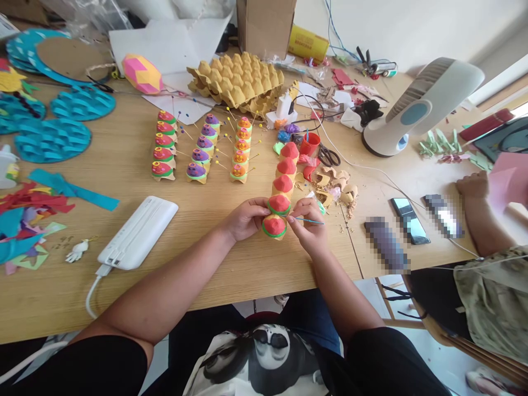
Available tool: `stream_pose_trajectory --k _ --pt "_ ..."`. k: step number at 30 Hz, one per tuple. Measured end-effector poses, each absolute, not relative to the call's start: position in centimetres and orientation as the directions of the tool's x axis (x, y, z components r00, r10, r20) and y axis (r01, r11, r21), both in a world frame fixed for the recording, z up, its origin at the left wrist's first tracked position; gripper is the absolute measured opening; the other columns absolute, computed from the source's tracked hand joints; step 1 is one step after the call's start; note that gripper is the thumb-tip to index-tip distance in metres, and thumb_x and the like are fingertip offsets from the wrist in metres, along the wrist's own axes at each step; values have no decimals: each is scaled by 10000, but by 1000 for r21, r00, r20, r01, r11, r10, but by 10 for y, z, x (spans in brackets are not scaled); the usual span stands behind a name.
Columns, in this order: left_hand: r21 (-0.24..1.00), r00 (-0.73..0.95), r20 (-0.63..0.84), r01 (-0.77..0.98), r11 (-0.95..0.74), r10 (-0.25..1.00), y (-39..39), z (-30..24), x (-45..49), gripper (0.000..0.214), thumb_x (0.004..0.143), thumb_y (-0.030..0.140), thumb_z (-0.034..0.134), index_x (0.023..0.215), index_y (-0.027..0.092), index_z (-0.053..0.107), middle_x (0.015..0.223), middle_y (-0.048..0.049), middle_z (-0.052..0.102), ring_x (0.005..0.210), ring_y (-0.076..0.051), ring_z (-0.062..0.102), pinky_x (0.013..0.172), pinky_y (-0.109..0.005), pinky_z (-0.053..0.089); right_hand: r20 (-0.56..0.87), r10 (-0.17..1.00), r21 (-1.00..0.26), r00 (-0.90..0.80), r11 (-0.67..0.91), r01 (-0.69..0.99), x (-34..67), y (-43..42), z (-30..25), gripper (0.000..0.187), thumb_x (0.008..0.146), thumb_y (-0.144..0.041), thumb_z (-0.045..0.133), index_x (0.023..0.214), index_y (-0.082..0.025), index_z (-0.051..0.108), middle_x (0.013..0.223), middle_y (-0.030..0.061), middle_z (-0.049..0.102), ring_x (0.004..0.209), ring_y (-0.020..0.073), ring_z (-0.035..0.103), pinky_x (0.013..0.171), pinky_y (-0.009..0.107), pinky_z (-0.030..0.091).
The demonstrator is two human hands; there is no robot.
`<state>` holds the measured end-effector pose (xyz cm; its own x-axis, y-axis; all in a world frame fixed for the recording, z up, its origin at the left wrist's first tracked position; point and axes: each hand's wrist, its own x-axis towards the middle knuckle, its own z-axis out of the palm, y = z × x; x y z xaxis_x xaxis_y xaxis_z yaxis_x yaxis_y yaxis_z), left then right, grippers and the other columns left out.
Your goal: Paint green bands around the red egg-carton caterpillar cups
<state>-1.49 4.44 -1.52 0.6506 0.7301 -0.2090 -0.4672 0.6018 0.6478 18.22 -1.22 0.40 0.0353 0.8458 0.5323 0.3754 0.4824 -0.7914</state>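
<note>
My left hand (248,219) grips the near end of an egg-carton strip (282,182) from its left side. Red clay caps top the strip's bumps, and the two nearest bumps carry a green band round the base. In my right hand (309,225) a thin blue stick (306,220) is pinched, its tip close to the gap between those two bumps. Behind stand three finished-looking carton caterpillars: a red one (164,142), a purple one (203,146) and an orange one (241,147), each with pins stuck in.
A white power bank (138,234) lies left of my arm. Egg trays (237,82) sit at the back, and carton scraps (334,184) lie right of the strip near a red cup (309,144). A white fan (416,110), phones (410,220) and another person's arm (478,214) are on the right.
</note>
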Motion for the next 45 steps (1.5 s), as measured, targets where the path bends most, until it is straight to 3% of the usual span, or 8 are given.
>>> stream_pose_trajectory --k 19,45 --pt "666 636 -230 -449 595 737 44 -10 -13 251 658 157 842 907 133 835 887 -81 817 721 -169 728 704 -268 570 585 809 -756 61 516 404 178 -12 6 150 927 -282 754 811 -245 665 859 12 626 827 184 609 767 372 497" --pt "736 565 -210 -445 509 798 42 -11 -12 221 675 181 821 893 144 832 854 -55 801 725 -163 712 724 -269 557 526 849 -775 51 453 441 183 -12 8 200 908 -362 763 773 -240 681 830 27 626 804 198 604 767 395 513"
